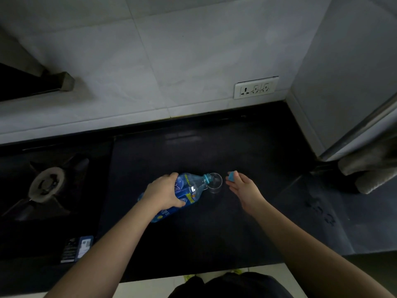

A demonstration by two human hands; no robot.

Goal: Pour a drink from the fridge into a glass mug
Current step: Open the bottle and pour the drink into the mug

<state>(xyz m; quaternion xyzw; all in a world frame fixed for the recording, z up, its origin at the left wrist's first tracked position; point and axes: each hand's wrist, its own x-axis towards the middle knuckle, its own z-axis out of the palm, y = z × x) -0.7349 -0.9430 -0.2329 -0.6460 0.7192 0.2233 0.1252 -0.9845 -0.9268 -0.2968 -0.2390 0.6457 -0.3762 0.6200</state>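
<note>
1. Tipping the bottle [189, 191] with my left hand [164, 193], I have my fingers wrapped round its labelled middle, with the neck pointing toward 2 o'clock.
2. Its open mouth sits just over the rim of the mug [215, 183], which stands upright on the dark counter [214, 147], right at the bottle's tip.
3. My right hand [245, 188] hovers just beside the mug at its 3 o'clock, not touching it, and pinches the blue cap [232, 176] between thumb and fingertips.
4. I cannot tell how much liquid is in the mug; the glass is too clear and the light too dim.
5. A gas burner [46, 183] lies well apart at 9 o'clock.
6. A wall socket [255, 88] is set in the tiles at 12 o'clock, above the counter's back edge.
7. A grey cloth [371, 171] hangs at 3 o'clock by the fridge [354, 72].
</note>
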